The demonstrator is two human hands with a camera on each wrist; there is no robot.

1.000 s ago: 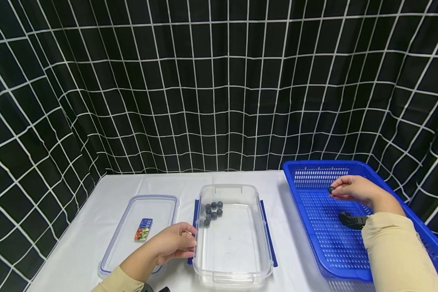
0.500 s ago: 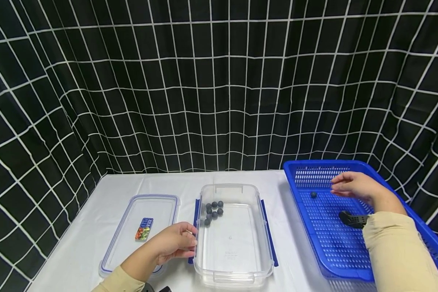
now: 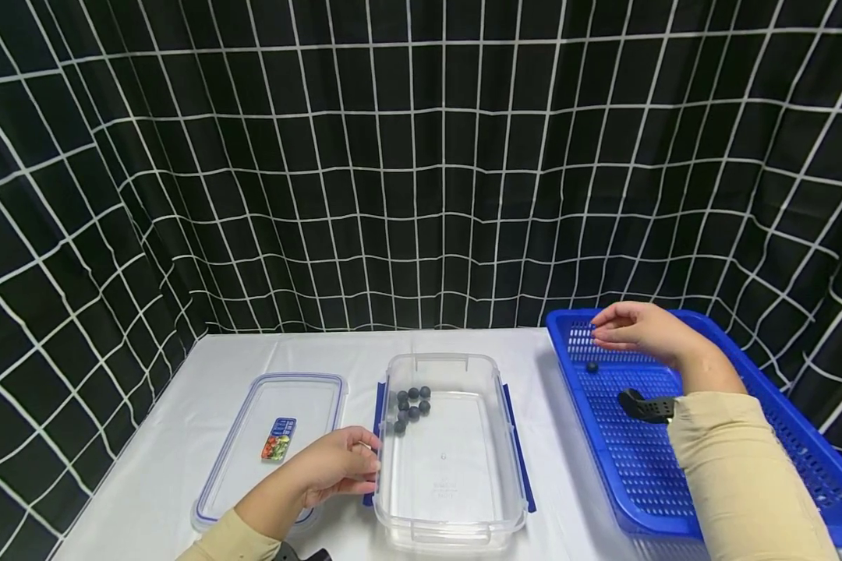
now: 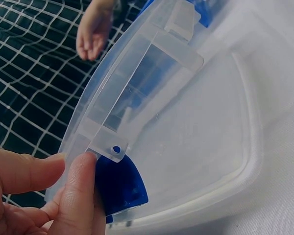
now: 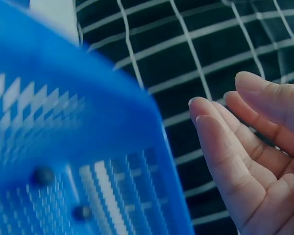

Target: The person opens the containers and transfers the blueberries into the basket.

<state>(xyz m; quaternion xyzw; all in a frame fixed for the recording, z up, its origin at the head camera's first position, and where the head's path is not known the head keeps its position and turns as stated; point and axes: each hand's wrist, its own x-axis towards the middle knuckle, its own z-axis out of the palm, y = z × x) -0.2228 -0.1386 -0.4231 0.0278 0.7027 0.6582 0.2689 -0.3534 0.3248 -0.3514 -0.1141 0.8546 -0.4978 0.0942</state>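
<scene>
My left hand (image 3: 344,466) is at the left side of a clear plastic container (image 3: 456,467), its fingers and thumb holding the rim beside a blue latch (image 4: 120,183). Several small dark balls (image 3: 414,413) lie inside, grouped toward its far left corner. At right, my right hand (image 3: 642,331) hovers over the far part of a blue perforated basket (image 3: 589,436), fingers bent loosely with nothing between them. A dark ball (image 3: 592,367) rests in the basket, below and left of that hand. The right wrist view has two blurred dark round spots in the basket.
A clear lid (image 3: 242,436) with a blue edge and a colourful label (image 3: 278,440) lies on the white-covered table (image 3: 365,347), left of the container. A black curtain (image 3: 421,195) with a white grid stands behind. A black wrist device (image 3: 642,406) sits below the right wrist.
My right hand has let go of a dark ball, which rolled left within the basket. Afterwards the hand rose and moved left. The left hand has stayed in place.
</scene>
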